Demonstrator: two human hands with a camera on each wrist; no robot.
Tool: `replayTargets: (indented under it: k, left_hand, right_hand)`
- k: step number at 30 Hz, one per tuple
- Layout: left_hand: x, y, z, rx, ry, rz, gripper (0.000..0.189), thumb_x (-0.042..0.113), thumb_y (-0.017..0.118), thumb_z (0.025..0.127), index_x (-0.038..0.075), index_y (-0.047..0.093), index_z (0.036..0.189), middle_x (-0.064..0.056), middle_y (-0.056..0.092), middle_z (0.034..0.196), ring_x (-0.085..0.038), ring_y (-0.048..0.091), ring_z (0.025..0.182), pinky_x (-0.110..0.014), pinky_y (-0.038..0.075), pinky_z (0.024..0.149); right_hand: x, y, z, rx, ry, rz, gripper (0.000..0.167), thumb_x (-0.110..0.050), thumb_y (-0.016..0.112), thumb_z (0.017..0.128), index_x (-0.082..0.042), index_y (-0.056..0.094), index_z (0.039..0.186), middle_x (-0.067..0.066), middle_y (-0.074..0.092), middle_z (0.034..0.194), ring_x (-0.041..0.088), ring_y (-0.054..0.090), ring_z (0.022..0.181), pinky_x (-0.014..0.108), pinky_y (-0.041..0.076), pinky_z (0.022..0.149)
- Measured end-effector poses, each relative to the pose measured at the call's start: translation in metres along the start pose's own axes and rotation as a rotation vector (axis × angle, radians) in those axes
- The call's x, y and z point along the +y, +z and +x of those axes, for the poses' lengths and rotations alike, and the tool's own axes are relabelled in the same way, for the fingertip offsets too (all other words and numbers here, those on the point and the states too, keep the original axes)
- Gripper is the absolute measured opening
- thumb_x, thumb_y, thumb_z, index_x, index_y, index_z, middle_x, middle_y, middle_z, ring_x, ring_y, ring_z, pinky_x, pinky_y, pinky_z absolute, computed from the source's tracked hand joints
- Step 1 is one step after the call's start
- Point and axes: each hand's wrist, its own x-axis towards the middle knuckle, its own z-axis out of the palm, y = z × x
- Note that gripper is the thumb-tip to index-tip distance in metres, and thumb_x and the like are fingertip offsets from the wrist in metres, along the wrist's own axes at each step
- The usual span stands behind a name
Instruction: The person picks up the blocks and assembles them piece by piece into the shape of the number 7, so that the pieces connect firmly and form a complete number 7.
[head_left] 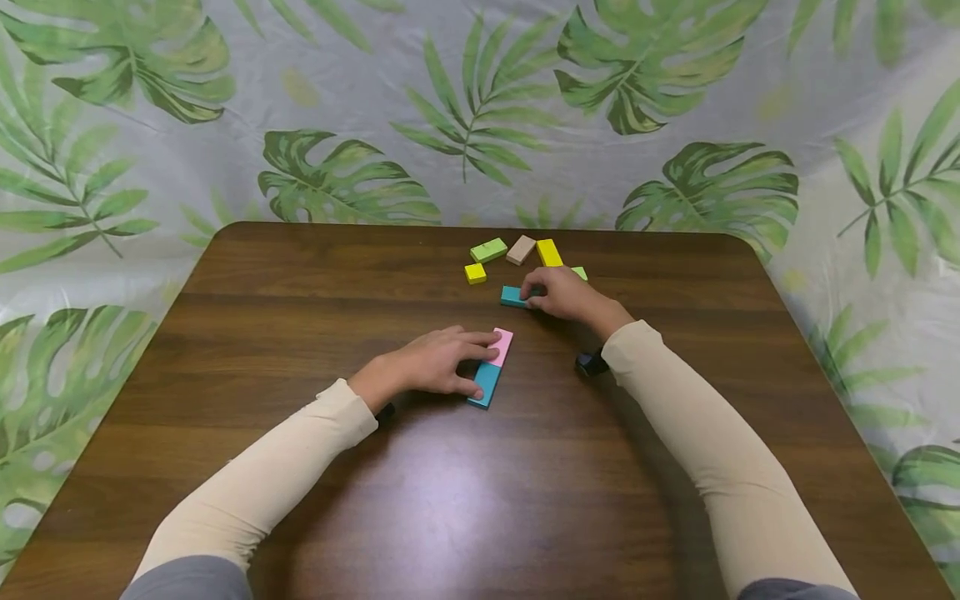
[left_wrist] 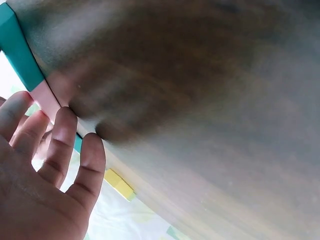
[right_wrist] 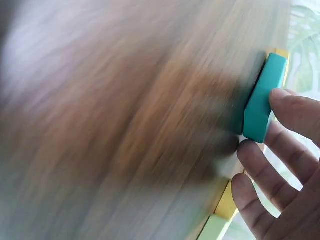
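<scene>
A pink block (head_left: 501,340) and a blue block (head_left: 486,385) lie end to end in a slanting row on the table. Over this row rests my left hand (head_left: 435,362), thumb on the blue block and fingertips on the pink one. Those fingers look fairly straight in the left wrist view. Farther off, my right hand (head_left: 562,293) pinches the right part of a second blue block (head_left: 513,297), which lies flat or nearly so. The right wrist view shows the thumb against this teal-blue block (right_wrist: 265,100), with the other fingers spread beyond it.
Behind the right hand, near the table's (head_left: 300,275) far edge, lie a green block (head_left: 489,250), a small yellow block (head_left: 476,273), a brown block (head_left: 521,250) and a longer yellow block (head_left: 550,252). Another green block (head_left: 580,272) is partly hidden by the hand. A leaf-patterned cloth (head_left: 480,108) hangs behind.
</scene>
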Motion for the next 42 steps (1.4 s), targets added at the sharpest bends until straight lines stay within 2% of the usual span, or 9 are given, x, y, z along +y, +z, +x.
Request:
replayTargets:
  k: [4,8,10,20,28,33,37,42]
  left_hand:
    - [-0.001,-0.001,-0.001,0.000,-0.009,-0.001,0.068,0.046,0.071,0.089,0.019,0.049,0.148,0.004,0.033,0.163,-0.027,0.049,0.127,-0.043,0.045,0.104]
    - [-0.001,0.000,-0.002,0.001,-0.008,-0.004,0.068,0.046,0.070,0.090,0.019,0.049,0.148,0.004,0.033,0.163,-0.027,0.049,0.127,-0.043,0.045,0.103]
    - [-0.001,0.000,-0.002,-0.002,-0.006,-0.010,0.068,0.045,0.070,0.090,0.019,0.048,0.148,0.004,0.032,0.163,-0.028,0.049,0.128,-0.044,0.044,0.105]
    - [-0.001,-0.002,-0.003,0.000,-0.006,-0.003,0.068,0.046,0.070,0.090,0.019,0.048,0.148,0.004,0.033,0.163,-0.026,0.050,0.125,-0.041,0.045,0.101]
    - [-0.001,-0.004,-0.003,0.002,0.001,-0.003,0.068,0.047,0.069,0.090,0.019,0.049,0.148,0.004,0.033,0.163,-0.026,0.050,0.126,-0.042,0.045,0.102]
    - [0.000,-0.006,-0.004,-0.015,-0.013,-0.011,0.068,0.046,0.069,0.090,0.019,0.048,0.148,0.004,0.032,0.164,-0.027,0.049,0.128,-0.044,0.045,0.103]
    - [0.001,-0.007,-0.003,-0.023,-0.018,-0.018,0.068,0.046,0.069,0.090,0.020,0.047,0.149,0.004,0.031,0.164,-0.028,0.048,0.129,-0.044,0.044,0.104]
    - [0.001,-0.007,-0.001,-0.020,-0.014,-0.019,0.069,0.046,0.070,0.089,0.020,0.047,0.149,0.005,0.031,0.164,-0.028,0.048,0.127,-0.043,0.045,0.103]
  right_hand:
    - [0.000,-0.003,-0.006,-0.030,0.012,-0.009,0.017,-0.011,0.067,0.093,-0.007,0.071,0.109,0.012,0.070,0.115,0.028,0.062,0.098,0.045,0.050,0.096]
    - [-0.002,-0.007,-0.011,-0.087,0.041,-0.033,0.034,-0.009,0.064,0.094,-0.004,0.065,0.127,0.016,0.066,0.128,0.032,0.061,0.115,0.048,0.047,0.105]
    - [-0.003,-0.009,-0.014,-0.109,0.052,-0.040,0.037,-0.008,0.063,0.094,-0.003,0.064,0.130,0.018,0.064,0.131,0.033,0.059,0.120,0.049,0.045,0.107]
    - [-0.004,-0.011,-0.017,-0.124,0.038,0.000,0.034,-0.004,0.060,0.093,-0.005,0.067,0.127,0.018,0.064,0.129,0.033,0.059,0.119,0.050,0.045,0.107]
    - [-0.003,-0.013,-0.015,-0.125,0.016,0.007,0.035,-0.001,0.057,0.094,-0.007,0.067,0.128,0.017,0.063,0.130,0.032,0.058,0.117,0.050,0.046,0.105]
    - [-0.001,-0.013,-0.013,-0.124,0.019,0.009,0.039,-0.002,0.058,0.094,-0.004,0.062,0.134,0.019,0.061,0.133,0.033,0.057,0.117,0.050,0.045,0.106]
    - [0.004,-0.013,-0.013,-0.109,0.027,-0.015,0.039,-0.002,0.061,0.093,-0.001,0.062,0.132,0.021,0.063,0.128,0.033,0.058,0.109,0.049,0.048,0.100]
    - [0.010,-0.013,-0.014,-0.106,0.039,-0.004,0.038,0.000,0.061,0.093,-0.004,0.065,0.130,0.020,0.064,0.123,0.030,0.055,0.100,0.046,0.048,0.093]
